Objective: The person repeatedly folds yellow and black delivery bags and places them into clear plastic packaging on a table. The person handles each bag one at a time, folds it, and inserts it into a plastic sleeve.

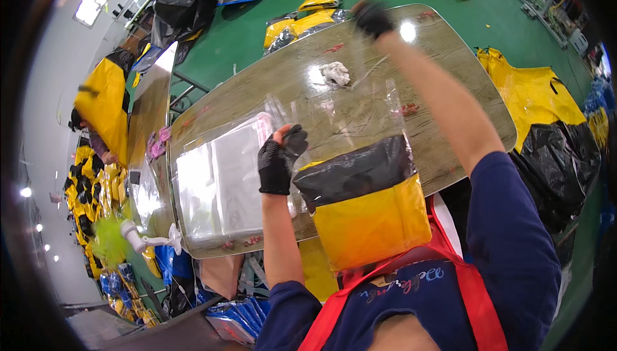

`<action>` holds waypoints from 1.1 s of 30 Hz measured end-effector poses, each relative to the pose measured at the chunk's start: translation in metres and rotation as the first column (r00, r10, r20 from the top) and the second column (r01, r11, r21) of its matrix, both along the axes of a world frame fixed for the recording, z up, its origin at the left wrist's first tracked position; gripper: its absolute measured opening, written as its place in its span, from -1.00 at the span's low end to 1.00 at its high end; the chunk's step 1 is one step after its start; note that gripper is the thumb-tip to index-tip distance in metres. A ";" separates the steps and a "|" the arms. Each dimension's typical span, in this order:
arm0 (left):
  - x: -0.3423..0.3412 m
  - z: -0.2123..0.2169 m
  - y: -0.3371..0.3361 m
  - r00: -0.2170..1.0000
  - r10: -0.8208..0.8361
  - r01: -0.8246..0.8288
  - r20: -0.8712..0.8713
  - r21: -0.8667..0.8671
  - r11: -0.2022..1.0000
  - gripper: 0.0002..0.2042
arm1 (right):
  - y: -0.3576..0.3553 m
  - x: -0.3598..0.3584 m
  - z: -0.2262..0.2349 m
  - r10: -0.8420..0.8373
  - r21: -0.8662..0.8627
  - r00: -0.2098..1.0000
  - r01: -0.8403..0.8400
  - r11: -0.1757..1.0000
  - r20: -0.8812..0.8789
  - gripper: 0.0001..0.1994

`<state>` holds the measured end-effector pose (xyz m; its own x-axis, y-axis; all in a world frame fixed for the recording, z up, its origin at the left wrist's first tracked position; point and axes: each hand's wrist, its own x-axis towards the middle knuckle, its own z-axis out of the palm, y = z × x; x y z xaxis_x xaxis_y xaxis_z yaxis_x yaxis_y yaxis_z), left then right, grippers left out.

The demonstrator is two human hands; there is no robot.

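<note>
My left hand (281, 159), in a black glove with bare fingertips, is raised over the table with its fingers curled. It is beside the clear plastic bag (393, 110) around a folded yellow and black sheet item (369, 213). Whether film is between its fingers is hard to make out. That package lies at the table's near edge, close against my body, with the bag's loose upper part spread over the tabletop. My right hand (373, 18), also in a black glove, is stretched to the table's far edge. Motion smears its fingers.
Flat clear plastic bags (225, 177) are stacked on the table (450, 62) at left. A crumpled white cloth (335, 74) lies farther back. Packed yellow bundles (302, 23) sit beyond the far edge. A small fan (132, 235) stands at left. Another person (96, 139) handles a yellow piece there.
</note>
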<state>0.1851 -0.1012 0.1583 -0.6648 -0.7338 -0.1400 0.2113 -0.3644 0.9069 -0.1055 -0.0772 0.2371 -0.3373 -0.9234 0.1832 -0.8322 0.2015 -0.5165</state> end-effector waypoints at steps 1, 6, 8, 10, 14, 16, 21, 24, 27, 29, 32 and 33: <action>0.009 -0.011 -0.010 0.998 -0.014 0.018 -0.055 0.069 0.997 -0.55 | 0.010 -0.036 0.014 -0.124 -0.048 0.991 0.126 0.991 0.039 -0.58; 0.014 -0.034 -0.025 1.000 0.025 -0.027 0.015 0.129 0.991 -0.44 | 0.078 -0.099 -0.055 -0.473 0.303 0.839 0.393 0.868 0.269 -0.43; 0.027 -0.041 -0.035 0.999 -0.028 0.032 -0.029 0.163 0.986 -0.50 | 0.086 -0.064 -0.098 -0.462 0.441 0.757 0.257 0.860 0.462 -0.38; 0.023 -0.018 -0.037 0.965 -0.067 0.073 0.254 -0.012 0.997 -0.54 | 0.100 -0.042 -0.114 -0.354 0.379 0.583 0.084 0.921 0.731 -0.43; 0.027 0.047 -0.038 0.859 -0.194 0.259 0.474 -0.074 0.963 -0.65 | 0.110 -0.049 -0.094 -0.071 0.074 -0.075 0.037 0.997 0.995 -0.67; 0.033 0.066 -0.029 0.866 -0.198 0.242 0.460 -0.039 0.969 -0.62 | 0.115 -0.037 -0.062 -0.021 0.032 -0.076 0.156 0.987 0.997 -0.53; 0.030 0.090 -0.009 0.897 -0.214 0.246 0.388 -0.036 0.969 -0.59 | 0.125 -0.020 -0.049 -0.245 0.227 0.409 0.092 0.969 0.879 -0.35; 0.033 0.103 0.001 0.905 -0.185 0.209 0.382 -0.021 0.978 -0.60 | 0.133 -0.016 -0.048 -0.066 0.028 0.283 0.138 0.990 0.957 -0.48; 0.042 0.109 0.006 0.945 -0.130 0.141 0.299 -0.015 0.990 -0.63 | 0.150 -0.008 -0.028 0.154 -0.150 -0.041 0.095 0.984 0.987 -0.56; 0.042 0.097 0.008 0.991 -0.091 0.086 0.098 0.060 0.995 -0.61 | 0.164 0.008 -0.016 0.273 -0.255 -0.186 0.114 0.960 0.944 -0.54; 0.057 0.061 0.006 0.962 -0.181 0.167 -0.207 -0.080 0.983 -0.74 | 0.190 0.010 -0.032 0.359 -0.362 0.262 -0.035 0.931 0.896 -0.67; 0.063 0.054 0.013 0.962 -0.220 0.189 -0.160 -0.190 0.963 -0.75 | 0.210 0.008 -0.017 0.326 -0.237 0.588 -0.226 0.945 0.740 -0.73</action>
